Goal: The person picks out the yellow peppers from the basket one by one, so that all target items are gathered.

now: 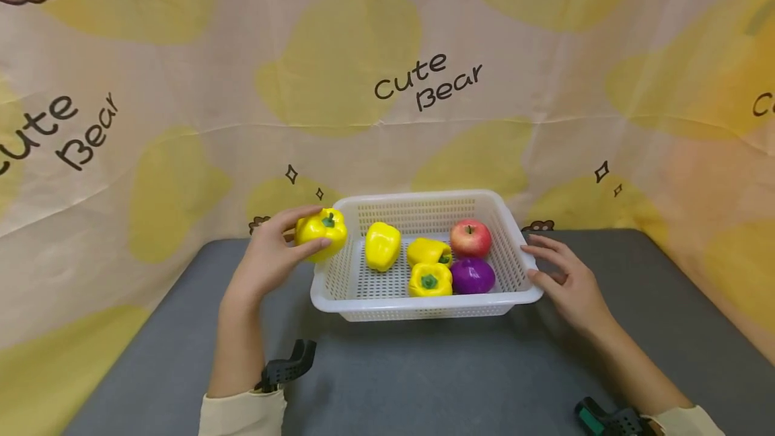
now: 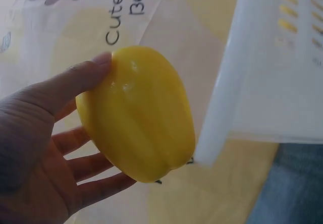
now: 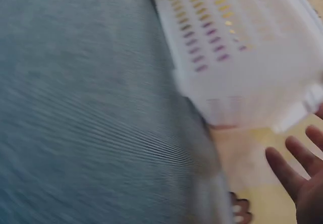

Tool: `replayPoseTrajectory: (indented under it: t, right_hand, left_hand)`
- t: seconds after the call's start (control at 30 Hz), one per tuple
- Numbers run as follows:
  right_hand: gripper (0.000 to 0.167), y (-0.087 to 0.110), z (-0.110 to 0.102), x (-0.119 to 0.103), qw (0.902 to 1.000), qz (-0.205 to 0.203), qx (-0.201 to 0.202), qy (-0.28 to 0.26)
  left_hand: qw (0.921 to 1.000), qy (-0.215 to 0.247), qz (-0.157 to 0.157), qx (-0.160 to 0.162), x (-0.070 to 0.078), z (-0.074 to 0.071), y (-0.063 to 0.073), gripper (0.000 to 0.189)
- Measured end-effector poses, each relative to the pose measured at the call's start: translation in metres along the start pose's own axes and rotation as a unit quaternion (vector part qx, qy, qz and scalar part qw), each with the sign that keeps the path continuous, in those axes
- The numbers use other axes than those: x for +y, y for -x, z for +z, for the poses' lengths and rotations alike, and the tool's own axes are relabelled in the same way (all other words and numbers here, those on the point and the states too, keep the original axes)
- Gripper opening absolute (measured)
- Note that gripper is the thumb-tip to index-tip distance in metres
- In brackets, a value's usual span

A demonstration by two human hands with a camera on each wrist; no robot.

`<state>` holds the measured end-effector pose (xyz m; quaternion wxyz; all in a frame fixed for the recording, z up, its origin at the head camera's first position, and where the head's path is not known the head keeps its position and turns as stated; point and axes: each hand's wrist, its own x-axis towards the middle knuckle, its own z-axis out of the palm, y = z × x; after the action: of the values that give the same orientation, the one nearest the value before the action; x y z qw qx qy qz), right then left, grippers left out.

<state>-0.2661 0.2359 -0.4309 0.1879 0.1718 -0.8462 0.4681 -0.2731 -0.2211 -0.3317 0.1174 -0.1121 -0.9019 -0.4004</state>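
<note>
Over the left rim of a white perforated basket [image 1: 424, 308], my left hand [image 1: 266, 258] grips a yellow bell pepper [image 1: 321, 233] between thumb and fingers. The left wrist view shows that bell pepper [image 2: 139, 115] close beside the basket's wall [image 2: 227, 77]. My right hand [image 1: 569, 284] is at the basket's right end, fingers spread and slightly bent, near or touching the rim. Inside the basket lie an upright yellow pepper [image 1: 383, 247], a tipped yellow pepper [image 1: 428, 251], another with its stem facing me [image 1: 430, 280], a red apple [image 1: 470, 239] and a shiny purple round item [image 1: 473, 276].
The basket stands on a grey table [image 1: 387, 369] toward its back edge. Behind it hangs a patterned cloth [image 1: 339, 73] with "Cute Bear" lettering. Black wrist devices are on my left wrist [image 1: 290, 363] and my right wrist [image 1: 614, 419].
</note>
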Motion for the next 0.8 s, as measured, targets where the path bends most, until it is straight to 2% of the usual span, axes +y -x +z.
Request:
replayPoseTrajectory:
  t: [0.1, 0.23, 0.33, 0.53, 0.67, 0.8]
  right_hand:
    - [0.044, -0.003, -0.014, -0.008, 0.9974, -0.006, -0.052, 0.049]
    - [0.054, -0.005, -0.034, -0.017, 0.9842, -0.002, -0.135, 0.115]
    - [0.059, -0.007, -0.041, -0.020, 0.9762, -0.004, -0.167, 0.139]
    - [0.062, -0.009, -0.042, -0.020, 0.9740, -0.016, -0.178, 0.139]
    - [0.063, -0.009, -0.043, -0.021, 0.9748, -0.005, -0.184, 0.126]
    - [0.063, -0.008, -0.044, -0.022, 0.9749, 0.004, -0.190, 0.116]
  left_hand:
    - [0.9998, 0.004, -0.019, 0.009, -0.006, -0.009, 0.003, 0.060]
    - [0.9989, 0.003, -0.043, 0.021, -0.015, -0.019, 0.006, 0.062]
    - [0.9976, 0.003, -0.062, 0.032, -0.026, -0.023, 0.007, 0.066]
    - [0.9892, 0.010, -0.130, 0.066, -0.057, -0.020, 0.005, 0.075]
    - [0.9771, 0.025, -0.176, 0.116, -0.084, -0.007, 0.002, 0.072]
    - [0.9666, 0.064, -0.194, 0.156, -0.112, 0.009, 0.003, 0.066]
